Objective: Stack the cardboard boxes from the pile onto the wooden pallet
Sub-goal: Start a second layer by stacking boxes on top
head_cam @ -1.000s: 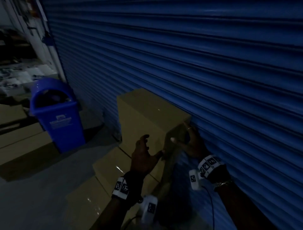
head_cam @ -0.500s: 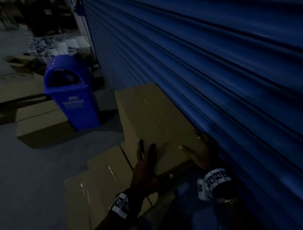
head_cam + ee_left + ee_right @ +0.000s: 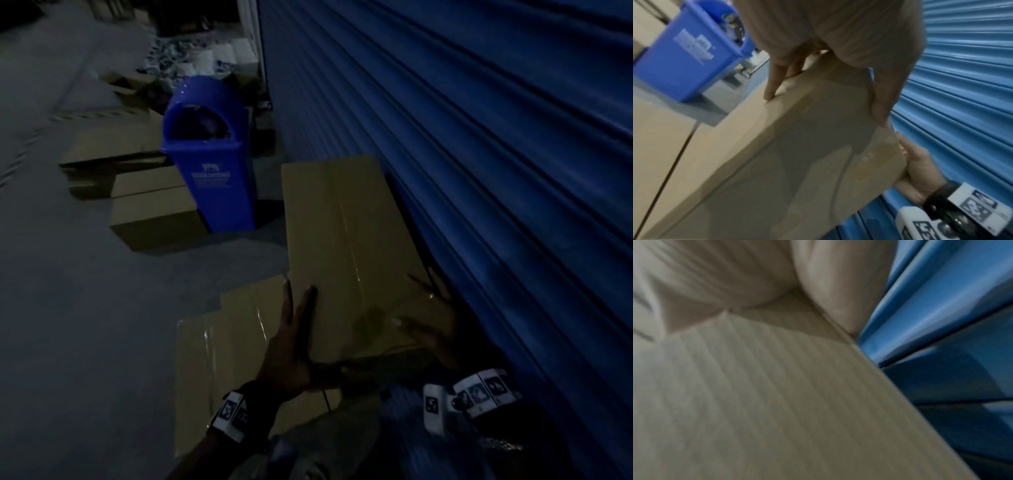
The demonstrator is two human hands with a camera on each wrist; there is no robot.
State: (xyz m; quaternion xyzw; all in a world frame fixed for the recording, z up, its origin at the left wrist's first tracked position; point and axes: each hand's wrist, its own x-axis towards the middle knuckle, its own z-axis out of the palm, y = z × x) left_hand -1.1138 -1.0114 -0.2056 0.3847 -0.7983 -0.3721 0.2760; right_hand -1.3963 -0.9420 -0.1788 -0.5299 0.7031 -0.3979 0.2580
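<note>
— While the head camera looks down, where is the cardboard box (image 3: 346, 246)?

— Raised on end against the blue roller shutter (image 3: 479, 171), above other boxes (image 3: 222, 359) lying flat on the floor. The left hand (image 3: 294, 346) lies flat on its near left side with fingers straight and spread; the right hand (image 3: 431, 329) is splayed on the near right corner, next to the shutter.

— Anything else nearby?

— A blue bin (image 3: 212, 171) stands to the left of the box (more cartons (image 3: 150, 205) sit beside it), and all of it is dim.

— And the left wrist view?

— The left hand (image 3: 838, 40) has straight fingers (image 3: 774, 81) pressing on one edge of the cardboard box (image 3: 777, 154) and the thumb reaching along the opposite side. The right hand (image 3: 920, 175) cups the lower corner by the shutter (image 3: 962, 97). The bin (image 3: 688, 53) shows at upper left.

— The right wrist view?

— Blurred. The right hand (image 3: 735, 280) lies flat on the cardboard (image 3: 766, 402), one finger (image 3: 842, 296) at its edge beside the shutter (image 3: 941, 321); I cannot tell whether that finger hooks over the edge.
</note>
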